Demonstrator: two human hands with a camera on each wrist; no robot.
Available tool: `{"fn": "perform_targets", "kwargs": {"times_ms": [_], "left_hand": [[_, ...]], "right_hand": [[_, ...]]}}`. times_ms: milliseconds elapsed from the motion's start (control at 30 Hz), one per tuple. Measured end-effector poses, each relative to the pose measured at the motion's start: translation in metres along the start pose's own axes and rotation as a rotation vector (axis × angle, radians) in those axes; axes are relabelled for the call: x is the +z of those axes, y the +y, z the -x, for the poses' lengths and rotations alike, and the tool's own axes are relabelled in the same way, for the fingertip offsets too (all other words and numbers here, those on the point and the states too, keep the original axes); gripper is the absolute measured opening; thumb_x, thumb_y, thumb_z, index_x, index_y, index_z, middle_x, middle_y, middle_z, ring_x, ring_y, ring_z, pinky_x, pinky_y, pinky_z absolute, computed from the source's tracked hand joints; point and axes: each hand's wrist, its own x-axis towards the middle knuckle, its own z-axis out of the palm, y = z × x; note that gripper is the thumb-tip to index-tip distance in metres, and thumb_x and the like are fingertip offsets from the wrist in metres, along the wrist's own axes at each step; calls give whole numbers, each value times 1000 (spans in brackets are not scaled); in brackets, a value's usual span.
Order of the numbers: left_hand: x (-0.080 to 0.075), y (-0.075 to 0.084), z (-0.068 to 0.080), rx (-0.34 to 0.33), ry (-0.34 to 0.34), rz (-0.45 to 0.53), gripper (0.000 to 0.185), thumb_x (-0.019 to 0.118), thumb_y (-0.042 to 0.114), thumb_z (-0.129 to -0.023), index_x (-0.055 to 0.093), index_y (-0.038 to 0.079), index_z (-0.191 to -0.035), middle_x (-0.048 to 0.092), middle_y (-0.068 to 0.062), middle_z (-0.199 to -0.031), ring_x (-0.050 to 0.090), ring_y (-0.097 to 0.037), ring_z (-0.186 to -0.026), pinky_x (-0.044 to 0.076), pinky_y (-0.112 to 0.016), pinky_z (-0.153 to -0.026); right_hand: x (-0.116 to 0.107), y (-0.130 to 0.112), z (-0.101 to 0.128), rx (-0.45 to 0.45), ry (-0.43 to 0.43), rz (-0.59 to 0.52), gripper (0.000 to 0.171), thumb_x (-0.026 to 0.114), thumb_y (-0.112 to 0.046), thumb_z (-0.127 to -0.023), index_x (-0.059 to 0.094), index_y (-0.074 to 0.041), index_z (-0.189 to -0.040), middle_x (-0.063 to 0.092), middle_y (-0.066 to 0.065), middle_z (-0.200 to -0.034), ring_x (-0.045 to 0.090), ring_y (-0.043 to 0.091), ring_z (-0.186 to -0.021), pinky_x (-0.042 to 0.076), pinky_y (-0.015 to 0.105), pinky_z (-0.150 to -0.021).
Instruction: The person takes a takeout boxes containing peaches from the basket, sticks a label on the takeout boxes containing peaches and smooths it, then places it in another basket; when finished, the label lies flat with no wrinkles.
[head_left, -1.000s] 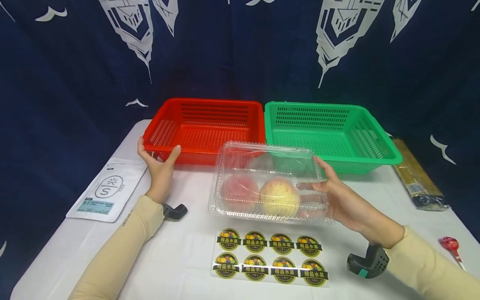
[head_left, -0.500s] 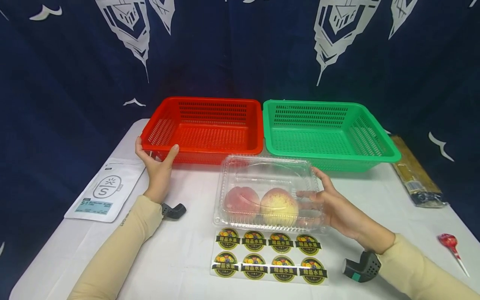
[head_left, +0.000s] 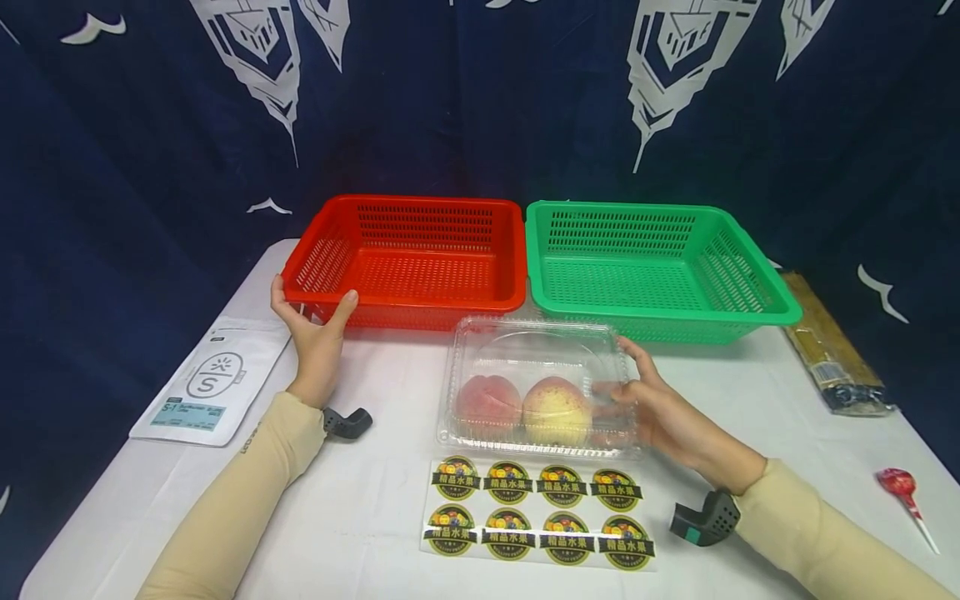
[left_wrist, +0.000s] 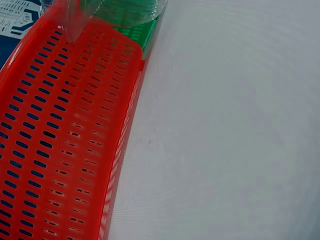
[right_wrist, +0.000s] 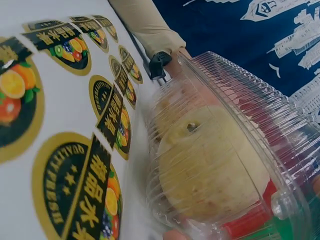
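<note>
My right hand (head_left: 663, 417) grips the right end of a clear plastic clamshell box (head_left: 536, 346), its lid closed. Inside, a pink peach (head_left: 489, 407) lies beside a yellow-and-red peach (head_left: 557, 411). Through the clear wall in the right wrist view, the yellow peach (right_wrist: 210, 165) shows large. At the front left corner of a red plastic basket (head_left: 427, 312), my left hand (head_left: 315, 346) holds the rim, thumb on the front wall and fingers round the side. A sheet of round fruit stickers (head_left: 538, 510) lies just in front of the box.
A green basket (head_left: 652, 327) stands right of the red one. On the left lies a white pouch (head_left: 202, 379); on the right are a brown packet (head_left: 832, 350) and a red lollipop (head_left: 900, 483). A dark blue curtain (head_left: 465, 100) hangs behind the white table (head_left: 360, 517).
The right hand has brought the clamshell box down and nearer, away from the baskets' front edges, then slightly left. The left hand stays at the red basket's corner.
</note>
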Motion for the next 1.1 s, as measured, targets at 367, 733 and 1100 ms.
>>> {"fn": "perform_targets", "kwargs": {"times_ms": [367, 733, 1100], "left_hand": [[-1, 2, 1, -21, 2, 6, 109, 82, 18, -95, 2, 31, -169, 15, 0, -173, 22, -20, -158, 36, -28, -124], [0, 3, 1, -37, 4, 14, 111, 82, 17, -95, 0, 32, -169, 14, 1, -174, 22, -21, -158, 37, -29, -123], [4, 12, 2, -65, 10, 3, 111, 83, 15, -94, 2, 31, -169, 15, 1, -174, 23, -19, -158, 36, -27, -124]], "right_hand": [[1, -8, -6, 45, 10, 81, 96, 44, -11, -101, -21, -28, -170, 17, 45, -163, 61, 40, -126, 58, 58, -100], [7, -14, -5, 48, 57, 261, 94, 47, -17, -105, -20, -22, -171, 29, 43, -158, 67, 27, -121, 65, 46, -89], [5, -18, -3, 83, 118, 375, 94, 50, -24, -104, -13, -14, -172, 21, 44, -164, 38, 58, -146, 60, 47, -85]]}}
